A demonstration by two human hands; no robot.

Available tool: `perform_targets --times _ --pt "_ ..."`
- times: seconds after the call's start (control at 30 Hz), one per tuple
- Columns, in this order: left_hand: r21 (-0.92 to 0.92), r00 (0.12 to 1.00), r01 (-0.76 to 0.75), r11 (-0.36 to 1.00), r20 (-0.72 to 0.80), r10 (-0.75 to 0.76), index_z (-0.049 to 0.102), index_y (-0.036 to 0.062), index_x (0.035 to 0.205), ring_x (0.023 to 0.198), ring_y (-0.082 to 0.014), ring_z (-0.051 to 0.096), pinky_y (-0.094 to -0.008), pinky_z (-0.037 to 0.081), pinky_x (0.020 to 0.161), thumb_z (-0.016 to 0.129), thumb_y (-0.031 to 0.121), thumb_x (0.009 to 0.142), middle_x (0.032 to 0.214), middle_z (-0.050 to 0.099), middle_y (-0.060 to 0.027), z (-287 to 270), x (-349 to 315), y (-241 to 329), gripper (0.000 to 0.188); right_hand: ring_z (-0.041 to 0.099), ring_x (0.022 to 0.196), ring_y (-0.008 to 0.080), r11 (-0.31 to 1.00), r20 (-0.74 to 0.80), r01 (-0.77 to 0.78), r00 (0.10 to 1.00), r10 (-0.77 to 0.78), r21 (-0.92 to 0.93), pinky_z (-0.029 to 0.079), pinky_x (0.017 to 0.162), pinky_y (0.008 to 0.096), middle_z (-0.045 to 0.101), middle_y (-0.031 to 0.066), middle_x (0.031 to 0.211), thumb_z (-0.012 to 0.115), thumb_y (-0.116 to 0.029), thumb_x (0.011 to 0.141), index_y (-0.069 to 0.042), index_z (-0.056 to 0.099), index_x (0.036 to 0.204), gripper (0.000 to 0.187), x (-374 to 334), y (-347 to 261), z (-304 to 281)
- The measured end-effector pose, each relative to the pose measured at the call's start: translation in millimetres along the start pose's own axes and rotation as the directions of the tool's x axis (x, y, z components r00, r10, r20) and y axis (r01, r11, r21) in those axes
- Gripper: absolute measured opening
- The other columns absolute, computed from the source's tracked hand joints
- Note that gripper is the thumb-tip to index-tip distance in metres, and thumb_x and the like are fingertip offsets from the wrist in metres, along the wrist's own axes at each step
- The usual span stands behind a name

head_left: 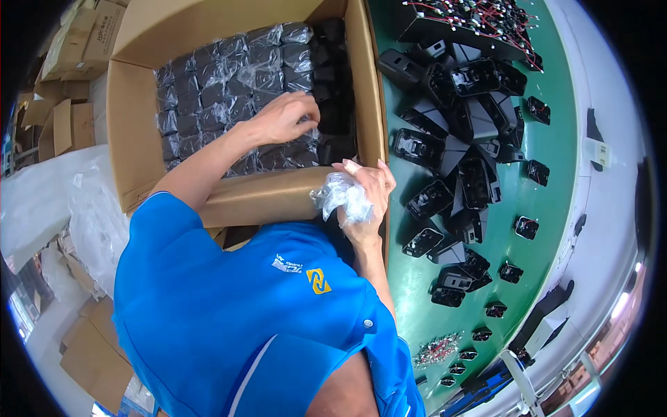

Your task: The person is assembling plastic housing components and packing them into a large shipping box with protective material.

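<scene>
My left hand (283, 119) reaches into a large brown cardboard box (264, 201). Its fingers are curled over several rows of black parts in clear plastic bags (236, 90); what they grip, if anything, is hidden. At the box's near right corner, my right hand (368, 194) is closed around a crumpled clear plastic bag (342, 198), its fingertips near the cardboard edge. Along the right side inside the box is a column of dark parts (335, 90) without visible shiny wrapping.
Right of the box, a green table (535, 257) bears a heap of black plastic housings (472, 118). Behind it stands a black bin of red wires (472, 21); a smaller wire pile (438, 349) lies nearer. At left are clear plastic sheeting (101, 208) and cardboard boxes (73, 128).
</scene>
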State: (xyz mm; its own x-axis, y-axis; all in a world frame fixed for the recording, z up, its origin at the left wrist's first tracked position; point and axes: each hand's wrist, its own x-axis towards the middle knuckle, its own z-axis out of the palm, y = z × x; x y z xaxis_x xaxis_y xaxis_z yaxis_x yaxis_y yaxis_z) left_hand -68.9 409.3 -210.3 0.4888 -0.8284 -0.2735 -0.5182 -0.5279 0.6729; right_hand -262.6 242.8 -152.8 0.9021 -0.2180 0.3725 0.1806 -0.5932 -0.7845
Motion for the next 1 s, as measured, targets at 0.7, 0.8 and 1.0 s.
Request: perform_targets --times 0.7,0.8,1.0 --pt "-0.576 0.997 -0.022 0.817 -0.075 -0.026 0.065 0.0046 0.093 0.079 -0.0168 0.056 -0.0316 0.044 0.070 0.064 0.016 0.092 0.090 0.065 -0.0063 26 15 46 0.011 0.060 0.082 0.0160 0.998 -0.053 0.025 0.998 -0.028 -0.061 0.030 0.114 0.0414 0.077 0.0018 0.094 0.068 -0.010 0.076 -0.008 0.065 0.116 0.041 -2 0 7" --pt "-0.587 0.946 -0.101 0.803 -0.306 -0.105 0.063 0.0023 0.091 0.066 -0.0150 0.053 -0.0311 0.043 0.060 0.061 0.013 0.094 0.081 0.064 -0.0056 25 32 55 0.011 0.060 0.079 0.0171 0.998 -0.076 0.031 0.997 -0.035 -0.056 0.033 0.111 0.0409 0.074 0.0014 0.095 0.070 -0.010 0.076 -0.008 0.068 0.112 0.036 -1 1 8" --pt "-0.668 0.892 0.067 0.741 -0.293 -0.344 0.064 0.0010 0.095 0.062 -0.0155 0.054 -0.0320 0.046 0.059 0.060 0.012 0.095 0.079 0.065 -0.0053 22 29 49 0.011 0.060 0.078 0.0177 0.998 -0.091 0.042 0.995 -0.046 -0.044 0.034 0.111 0.0405 0.073 0.0019 0.092 0.071 -0.010 0.076 -0.007 0.070 0.111 0.035 0 -2 8"
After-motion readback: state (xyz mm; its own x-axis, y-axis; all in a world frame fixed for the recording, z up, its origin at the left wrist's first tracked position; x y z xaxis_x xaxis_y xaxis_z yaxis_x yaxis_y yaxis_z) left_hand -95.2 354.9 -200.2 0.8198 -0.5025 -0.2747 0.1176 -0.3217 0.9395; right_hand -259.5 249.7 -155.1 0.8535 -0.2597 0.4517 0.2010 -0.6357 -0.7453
